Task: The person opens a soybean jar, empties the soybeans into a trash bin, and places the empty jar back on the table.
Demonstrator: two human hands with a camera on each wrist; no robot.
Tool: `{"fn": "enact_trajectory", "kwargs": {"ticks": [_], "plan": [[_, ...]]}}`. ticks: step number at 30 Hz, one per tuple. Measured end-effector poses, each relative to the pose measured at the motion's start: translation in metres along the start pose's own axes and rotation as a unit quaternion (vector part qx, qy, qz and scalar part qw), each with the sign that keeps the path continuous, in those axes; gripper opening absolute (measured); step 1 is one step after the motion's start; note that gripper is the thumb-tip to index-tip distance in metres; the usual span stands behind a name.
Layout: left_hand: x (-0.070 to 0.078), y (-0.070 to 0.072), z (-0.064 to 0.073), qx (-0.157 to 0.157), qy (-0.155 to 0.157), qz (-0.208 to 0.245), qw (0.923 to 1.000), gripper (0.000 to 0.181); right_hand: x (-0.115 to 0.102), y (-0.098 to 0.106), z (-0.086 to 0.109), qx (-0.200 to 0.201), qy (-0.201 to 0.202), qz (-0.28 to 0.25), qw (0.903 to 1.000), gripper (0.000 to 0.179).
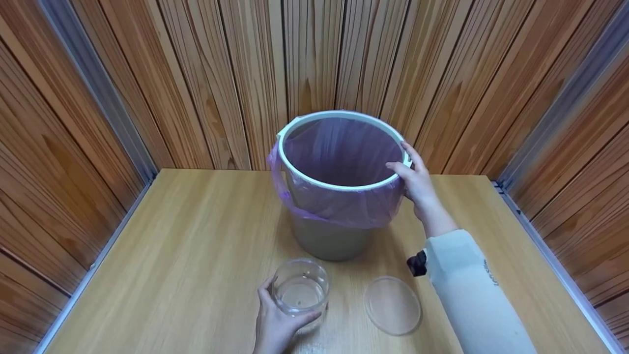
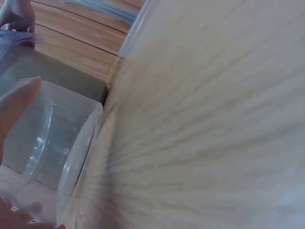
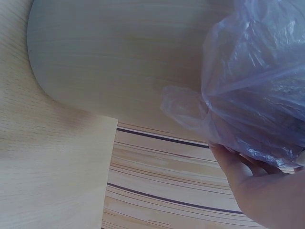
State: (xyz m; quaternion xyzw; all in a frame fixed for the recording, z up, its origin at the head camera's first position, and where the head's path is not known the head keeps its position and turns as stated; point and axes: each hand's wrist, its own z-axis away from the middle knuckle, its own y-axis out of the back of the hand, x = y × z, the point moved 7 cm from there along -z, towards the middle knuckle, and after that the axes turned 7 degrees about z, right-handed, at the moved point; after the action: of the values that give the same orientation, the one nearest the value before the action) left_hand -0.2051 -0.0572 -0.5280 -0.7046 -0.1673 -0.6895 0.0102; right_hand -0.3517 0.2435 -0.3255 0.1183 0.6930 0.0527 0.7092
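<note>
A trash can (image 1: 327,241) stands upright on the table, with a pale ring (image 1: 339,187) round its mouth and a purple plastic bag (image 1: 344,206) lining it and hanging over the outside. My right hand (image 1: 417,184) grips the can's right rim. In the right wrist view the same hand (image 3: 262,191) is against the bag's folds. In front of the can, my left hand (image 1: 280,317) holds a round clear plastic container (image 1: 300,290), thumb and fingers on opposite sides. The container (image 2: 62,129) has its mouth up and looks empty; whether it touches the table I cannot tell.
A round clear lid (image 1: 393,306) lies flat on the wooden table (image 1: 186,275), right of the container. Wood-panelled walls (image 1: 226,83) close off the back and both sides. Metal strips (image 1: 555,265) run along the table's side edges.
</note>
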Motion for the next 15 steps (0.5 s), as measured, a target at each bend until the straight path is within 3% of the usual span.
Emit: {"fn": "enact_trajectory", "kwargs": {"ticks": [15], "plan": [[-0.0069, -0.0082, -0.0011, -0.034, 0.013, 0.011, 0.9993, 0.129, -0.001, 0.0042, 0.0036, -0.004, 0.0, 0.013, 0.9999, 0.073]]}}
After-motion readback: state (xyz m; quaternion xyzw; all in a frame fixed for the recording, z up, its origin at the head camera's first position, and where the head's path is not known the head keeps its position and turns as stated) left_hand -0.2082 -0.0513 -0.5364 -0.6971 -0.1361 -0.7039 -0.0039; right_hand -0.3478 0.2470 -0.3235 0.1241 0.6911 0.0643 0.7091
